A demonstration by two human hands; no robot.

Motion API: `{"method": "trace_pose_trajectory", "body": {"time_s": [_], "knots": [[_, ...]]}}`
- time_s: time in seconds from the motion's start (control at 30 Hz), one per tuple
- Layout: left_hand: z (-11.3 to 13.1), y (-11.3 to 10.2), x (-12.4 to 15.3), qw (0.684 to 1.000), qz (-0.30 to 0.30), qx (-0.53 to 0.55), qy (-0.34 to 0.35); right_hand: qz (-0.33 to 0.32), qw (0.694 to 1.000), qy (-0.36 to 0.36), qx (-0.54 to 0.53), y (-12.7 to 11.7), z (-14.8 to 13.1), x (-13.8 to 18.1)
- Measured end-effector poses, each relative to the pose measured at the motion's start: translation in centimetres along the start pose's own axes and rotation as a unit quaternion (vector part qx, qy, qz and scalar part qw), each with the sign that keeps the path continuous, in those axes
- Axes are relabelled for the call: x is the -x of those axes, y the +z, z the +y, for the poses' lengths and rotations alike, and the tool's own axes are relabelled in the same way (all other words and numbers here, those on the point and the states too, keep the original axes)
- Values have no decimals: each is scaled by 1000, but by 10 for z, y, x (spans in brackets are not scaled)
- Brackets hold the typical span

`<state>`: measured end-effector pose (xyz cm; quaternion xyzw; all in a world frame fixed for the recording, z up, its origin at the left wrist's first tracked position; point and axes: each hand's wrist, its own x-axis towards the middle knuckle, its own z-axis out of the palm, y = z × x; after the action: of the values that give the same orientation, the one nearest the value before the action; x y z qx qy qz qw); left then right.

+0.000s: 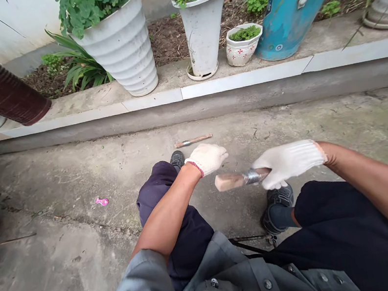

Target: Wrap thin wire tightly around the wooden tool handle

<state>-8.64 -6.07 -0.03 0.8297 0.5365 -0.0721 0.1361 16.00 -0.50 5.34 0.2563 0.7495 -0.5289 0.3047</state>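
Before the ledge (242, 78), a wooden stick (229, 181) — likely stiff, light, best held near its silvery band (250, 176) — is gripped by the right hand (288, 162); the left hand's (208, 158) grip cannot be told.

Banded wooden stick (230, 181): held in gloved right hand (288, 162), roughly level, clear of ground (87, 262). Blunt, pale end points left; silvery band beside fingers; other end hidden in grip. Edges blurred.

Second banded stick (200, 138): brown, lying flat on ground, slightly aslant; silvery band left of middle.
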Motion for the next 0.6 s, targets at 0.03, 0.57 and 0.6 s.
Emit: {"method": "trace_pose_trajectory", "body": {"time_s": [0.03, 0.57, 0.6], "knots": [[2, -2, 1, 1000, 5, -10, 0, -17, 1000, 23, 13, 5, 0, -3], [30, -15, 6, 998, -46, 44, -26, 296, 938, 147, 106, -26, 13, -36], [27, -14, 5, 998, -33, 44, -23, 300, 944, 123, 64, -25, 10, -31]]}}
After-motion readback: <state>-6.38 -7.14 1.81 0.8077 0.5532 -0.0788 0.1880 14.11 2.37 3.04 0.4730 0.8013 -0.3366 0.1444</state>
